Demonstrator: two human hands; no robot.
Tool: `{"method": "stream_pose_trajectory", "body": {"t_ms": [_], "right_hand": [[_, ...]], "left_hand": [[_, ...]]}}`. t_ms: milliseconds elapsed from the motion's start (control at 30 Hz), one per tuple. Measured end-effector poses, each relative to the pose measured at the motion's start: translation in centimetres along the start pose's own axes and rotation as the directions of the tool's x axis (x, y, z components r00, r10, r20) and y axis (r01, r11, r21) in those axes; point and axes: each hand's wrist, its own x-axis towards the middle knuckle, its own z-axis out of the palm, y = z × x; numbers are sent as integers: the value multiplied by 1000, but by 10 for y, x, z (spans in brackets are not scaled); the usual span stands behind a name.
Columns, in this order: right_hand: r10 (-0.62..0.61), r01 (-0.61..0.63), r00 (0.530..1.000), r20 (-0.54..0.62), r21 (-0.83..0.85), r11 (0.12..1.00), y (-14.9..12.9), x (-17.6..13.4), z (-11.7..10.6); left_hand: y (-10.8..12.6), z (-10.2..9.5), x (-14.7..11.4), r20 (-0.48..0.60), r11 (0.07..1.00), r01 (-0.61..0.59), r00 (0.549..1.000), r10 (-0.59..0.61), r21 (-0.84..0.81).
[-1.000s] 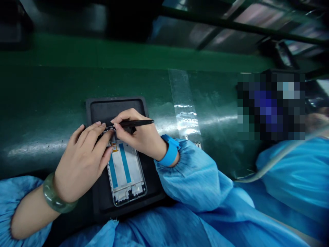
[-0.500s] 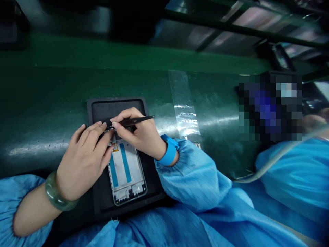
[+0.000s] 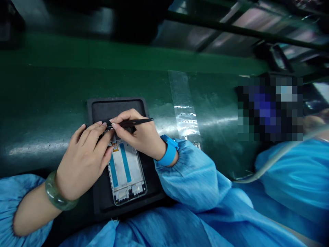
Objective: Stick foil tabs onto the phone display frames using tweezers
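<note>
A phone frame (image 3: 132, 166), silvery with two blue strips and a small orange flex cable (image 3: 115, 147), lies in a black tray (image 3: 117, 109). My left hand (image 3: 86, 154) rests over its upper left edge, fingers stretched out and slightly apart, fingertips at the top end of the frame. Black tweezers (image 3: 138, 121) are pinched between the thumb and fingers of my right hand (image 3: 140, 135). Their tips reach the top end of the frame beside my left fingertips. What lies under the fingers there is largely hidden.
A clear plastic strip (image 3: 185, 109) with small parts at its near end lies on the green table (image 3: 51, 103), right of the tray. A co-worker's blue sleeve (image 3: 295, 168) and a pale cable (image 3: 277, 156) are at the right. Dark fixtures line the back.
The back end of the tweezers has tilted slightly downward, with my right fingers shifting a little. My left hand and the phone frame have stayed in place.
</note>
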Motion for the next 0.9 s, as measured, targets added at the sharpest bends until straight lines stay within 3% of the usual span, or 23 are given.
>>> {"method": "stream_pose_trajectory", "body": {"t_ms": [300, 500, 900], "right_hand": [[-42, 43, 999, 5, -87, 995, 1, 4, 2], [-2, 2, 1000, -10, -35, 999, 0, 2, 0], [45, -43, 999, 18, -111, 993, -2, 13, 3]], "left_hand": [[0, 0, 1, -2, 1000, 9, 1000, -9, -4], [1, -1, 2, 28, 1000, 15, 1000, -14, -21], [2, -4, 4, 11, 1000, -8, 1000, 8, 11]]}}
